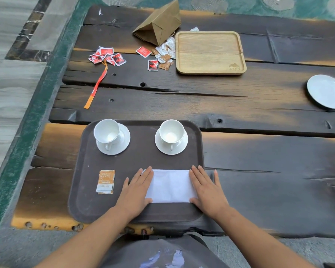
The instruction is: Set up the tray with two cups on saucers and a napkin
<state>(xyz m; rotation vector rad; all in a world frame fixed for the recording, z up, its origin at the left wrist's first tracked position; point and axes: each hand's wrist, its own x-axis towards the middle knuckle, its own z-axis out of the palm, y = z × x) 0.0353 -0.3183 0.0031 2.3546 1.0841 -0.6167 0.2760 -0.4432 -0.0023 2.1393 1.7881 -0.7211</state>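
A dark brown tray sits at the near edge of the dark plank surface. At its far left corner stands a white cup on a white saucer, handle turned toward the near side; at its far right stands a second cup on its own saucer, the handle likewise near. Both cups are upright and look empty. On the near right part of the tray lies a folded white napkin, a flat rectangle with its long side running left to right. The left hand lies flat, palm down, fingers straight and close together, over the napkin's left end; the right hand lies flat in the same way over its right end, with the little finger spread out over the tray's right rim. Neither hand grips anything; both press down open. Left of the napkin, apart from it, an orange-and-white packet lies on the tray. Far across the surface lies an empty light wooden tray, with a tipped brown paper bag at its far left corner and a scatter of white and brown sachets just beside its left edge. Further left lies a cluster of red sachets and an orange strap. A spare white plate sits at the far right edge of view.
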